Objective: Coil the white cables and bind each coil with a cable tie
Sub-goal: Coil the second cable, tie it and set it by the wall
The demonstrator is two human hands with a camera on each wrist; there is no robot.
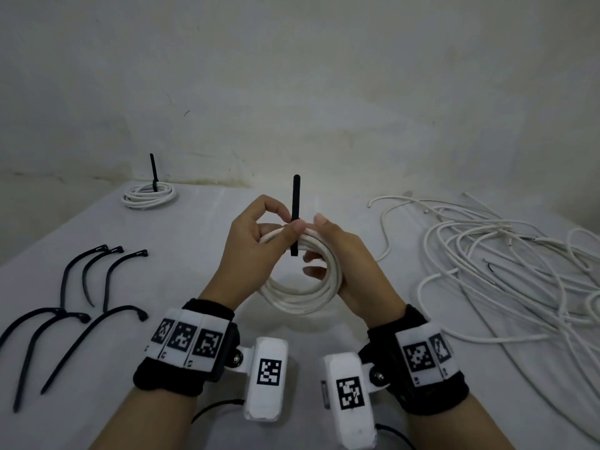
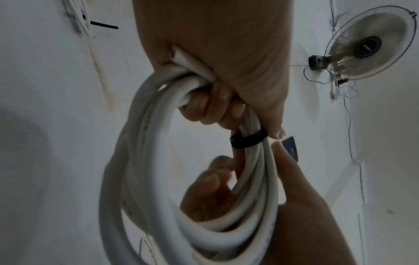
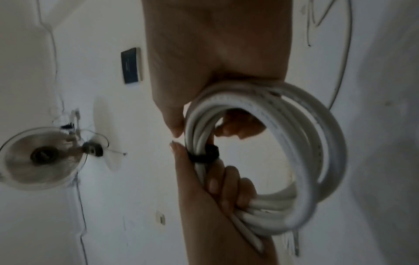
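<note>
Both hands hold a white cable coil [image 1: 302, 287] up over the middle of the table. A black cable tie [image 1: 295, 203] is looped round the top of the coil, its tail standing straight up. My left hand [image 1: 290, 230] grips the coil's strands, its thumb pressed on the tie band [image 2: 247, 140]. My right hand [image 1: 316, 243] holds the coil's right side, fingers [image 1: 311, 271] curled through the ring and thumb raised beside the tie. The right wrist view shows the tie [image 3: 202, 154] snug round the strands [image 3: 306, 143] between both thumbs.
A bound coil [image 1: 149, 196] with an upright tie lies at the back left, near the wall. Several loose black ties [image 1: 107, 277] lie at the left. A tangle of loose white cables [image 1: 503, 264] covers the right side. The table [image 1: 201, 254] has a pale cloth.
</note>
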